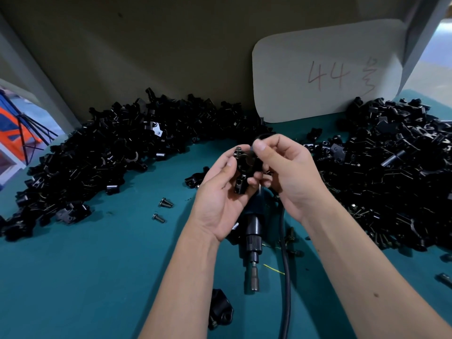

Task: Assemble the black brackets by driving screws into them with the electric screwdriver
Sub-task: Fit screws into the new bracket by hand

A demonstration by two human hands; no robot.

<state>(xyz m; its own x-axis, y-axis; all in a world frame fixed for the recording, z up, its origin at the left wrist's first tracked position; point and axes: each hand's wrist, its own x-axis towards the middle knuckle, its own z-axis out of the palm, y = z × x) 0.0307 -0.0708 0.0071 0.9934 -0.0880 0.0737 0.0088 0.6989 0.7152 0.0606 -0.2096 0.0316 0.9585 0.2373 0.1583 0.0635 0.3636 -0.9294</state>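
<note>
Both hands, left hand and right hand, grip one black metal bracket above the teal tabletop's centre, its long axis running toward the person.

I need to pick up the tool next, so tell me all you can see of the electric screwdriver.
The electric screwdriver lies flat on the teal table, under the hands, its tip pointing toward the person. Visible parts: a black cylindrical body, a knurled collar, a metal shaft and a dark socket bit at the near end. Its far end is hidden behind the left hand. A black cable runs beside it. No hand grips it.
</note>
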